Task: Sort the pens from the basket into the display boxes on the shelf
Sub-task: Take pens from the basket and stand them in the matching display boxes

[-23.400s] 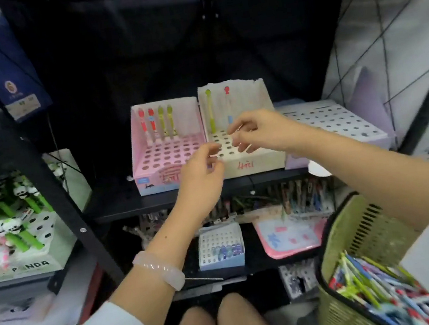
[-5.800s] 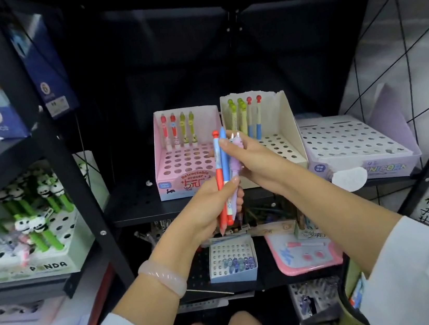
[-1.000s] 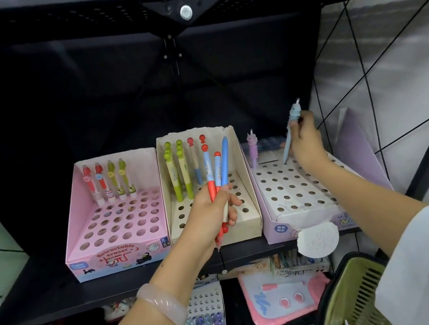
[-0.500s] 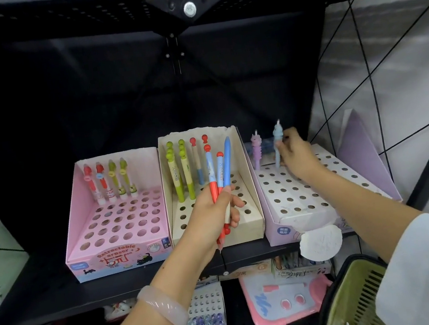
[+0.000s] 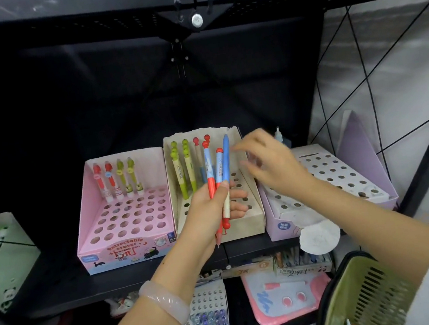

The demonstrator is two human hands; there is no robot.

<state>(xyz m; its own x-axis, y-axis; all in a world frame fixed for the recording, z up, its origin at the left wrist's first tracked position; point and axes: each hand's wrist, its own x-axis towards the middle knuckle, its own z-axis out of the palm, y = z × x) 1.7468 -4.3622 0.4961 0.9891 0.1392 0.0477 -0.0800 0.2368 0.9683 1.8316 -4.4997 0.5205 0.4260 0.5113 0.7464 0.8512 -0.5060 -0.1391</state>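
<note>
Head view: left hand (image 5: 209, 212) grips three pens (image 5: 219, 178); right hand (image 5: 271, 165), blurred, fingers spread, holds nothing; pink box (image 5: 128, 244) reads "Retractable eraser".

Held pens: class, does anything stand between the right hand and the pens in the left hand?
Nothing visible does. The right hand, blurred and empty, hovers just right of the pens that the left hand grips before the cream box.
</note>
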